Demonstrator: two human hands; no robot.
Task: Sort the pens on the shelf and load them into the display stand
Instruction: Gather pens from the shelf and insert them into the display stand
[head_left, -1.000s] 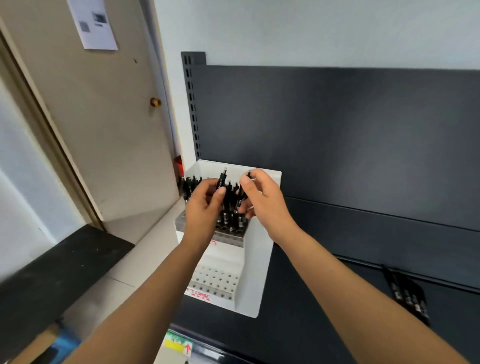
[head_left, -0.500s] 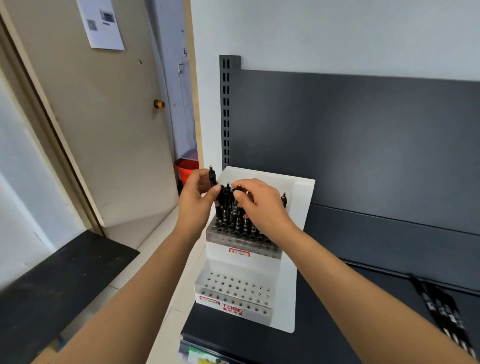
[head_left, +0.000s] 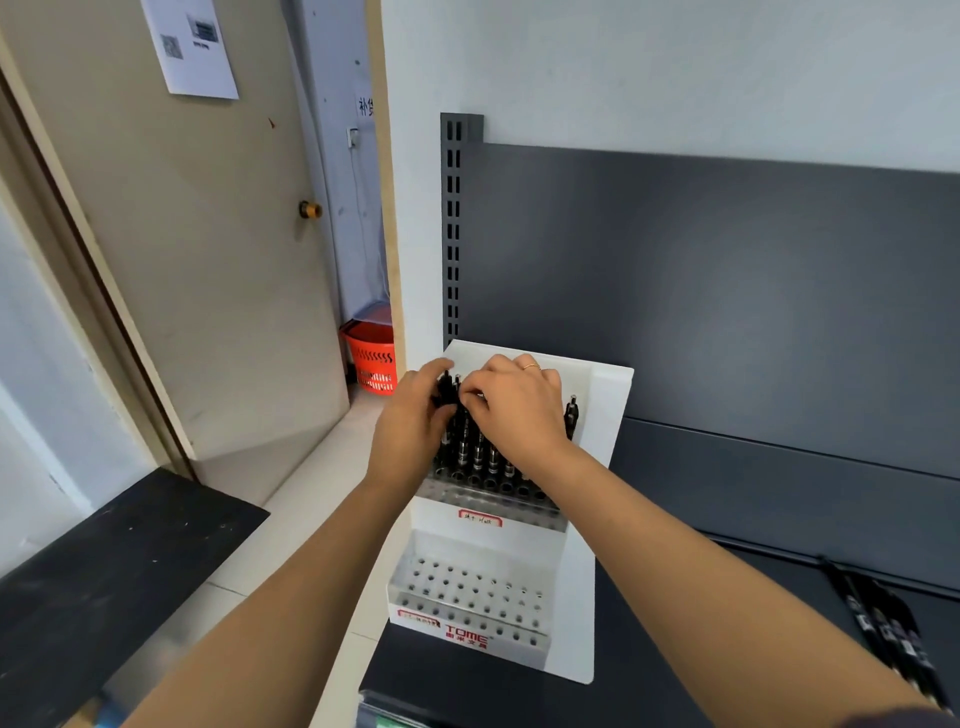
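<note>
A white two-tier display stand (head_left: 602, 467) sits at the left end of the dark shelf (head_left: 727, 597). Its upper tier holds several upright black pens (head_left: 475, 452); one more pen (head_left: 571, 413) stands at the right end of that tier. The lower tier (head_left: 467, 592) has rows of holes with nothing in them. My left hand (head_left: 413, 426) grips the top of a black pen at the upper tier's left end. Over the pen tops, my right hand (head_left: 511, 410) pinches near the same spot, though what its fingertips hold is hidden. Several loose black pens (head_left: 883, 629) lie on the shelf at the right.
The shelf's dark back panel (head_left: 727, 312) rises behind the stand, with a slotted upright (head_left: 453, 234) at its left. A beige door (head_left: 182, 260) stands to the left, an orange basket (head_left: 371, 356) on the floor beside it. A black board (head_left: 104, 571) lies at lower left.
The view has shifted so the stand sits further right and lower. Both hands have closed in together over the pens at the upper tier's left end.
</note>
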